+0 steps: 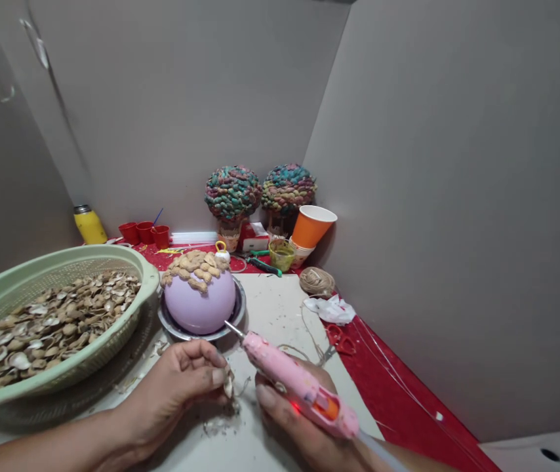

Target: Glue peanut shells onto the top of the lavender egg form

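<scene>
My left hand [189,377] is closed in a pinch on a peanut shell [229,383], its pale inner side partly showing. In my right hand [294,413] is a pink hot glue gun [280,367], its metal nozzle pointing up and left; a red light glows on its side. Just beyond both hands a purple ball [200,305] rests in a metal bowl [241,308]. Peanut shells [196,265] cover the top of the ball, while its lower part is bare. The nozzle tip appears close to the ball's lower right edge; I cannot tell whether they touch.
A green basket [149,275] of peanut shells stands left. Behind are two colourful shell-covered trees [233,193], red cups [145,231], a yellow bottle [90,226], an orange paper cup [312,228] and pliers [265,265]. Twine [317,280] and red-handled scissors [341,339] lie right.
</scene>
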{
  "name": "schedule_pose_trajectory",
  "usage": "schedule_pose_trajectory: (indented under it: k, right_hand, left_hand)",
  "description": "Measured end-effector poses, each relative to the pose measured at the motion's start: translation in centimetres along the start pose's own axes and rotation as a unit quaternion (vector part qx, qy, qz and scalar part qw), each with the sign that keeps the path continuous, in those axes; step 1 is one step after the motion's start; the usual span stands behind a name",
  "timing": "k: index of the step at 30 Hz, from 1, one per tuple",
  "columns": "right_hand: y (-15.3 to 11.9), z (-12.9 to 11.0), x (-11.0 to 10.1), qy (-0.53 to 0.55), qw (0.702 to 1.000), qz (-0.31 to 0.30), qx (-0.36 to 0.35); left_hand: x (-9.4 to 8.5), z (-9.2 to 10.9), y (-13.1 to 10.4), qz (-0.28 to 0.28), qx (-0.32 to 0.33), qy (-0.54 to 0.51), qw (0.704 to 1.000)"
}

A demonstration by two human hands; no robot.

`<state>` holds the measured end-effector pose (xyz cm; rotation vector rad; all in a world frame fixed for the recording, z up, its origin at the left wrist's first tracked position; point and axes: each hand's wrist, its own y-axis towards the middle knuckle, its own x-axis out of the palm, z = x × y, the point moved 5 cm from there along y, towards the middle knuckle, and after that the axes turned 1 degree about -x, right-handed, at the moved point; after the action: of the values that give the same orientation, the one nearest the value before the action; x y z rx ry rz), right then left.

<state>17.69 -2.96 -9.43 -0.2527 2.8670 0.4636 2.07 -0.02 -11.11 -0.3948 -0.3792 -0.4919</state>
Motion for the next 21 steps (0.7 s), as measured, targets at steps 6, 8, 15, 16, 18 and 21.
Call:
schedule_pose_trajectory:
  k: [6,8,15,16,18,21]
  right_hand:
    - [0.3,-0.6,0.3,0.075,0.997,-0.031,0.003]
    - [0.3,-0.4,0.9,0.103,0.993,-0.051,0.020]
    - [0.0,-0.1,1.2,0.130,0.988,-0.056,0.064]
    - [0.0,0.0,1.3,0.133,0.987,-0.062,0.067]
    - [0.1,0.0,1.4,0.140,0.986,-0.066,0.068]
    - [0.4,0.0,1.6,0.157,0.983,-0.062,0.078]
  left_hand:
    - [0.5,-0.4,-0.3,-0.066,-0.047,-0.040,0.996]
    - [0.5,-0.5,-0.3,-0.071,-0.046,-0.037,0.996]
    - [0.1,-0.8,-0.2,-0.057,0.006,0.026,0.998]
    - [0.0,-0.9,-0.1,-0.049,0.010,0.042,0.998]
    - [-0.2,-0.9,-0.1,-0.033,0.026,0.070,0.997]
    - [-0.2,-0.7,0.0,-0.028,0.064,0.100,0.992]
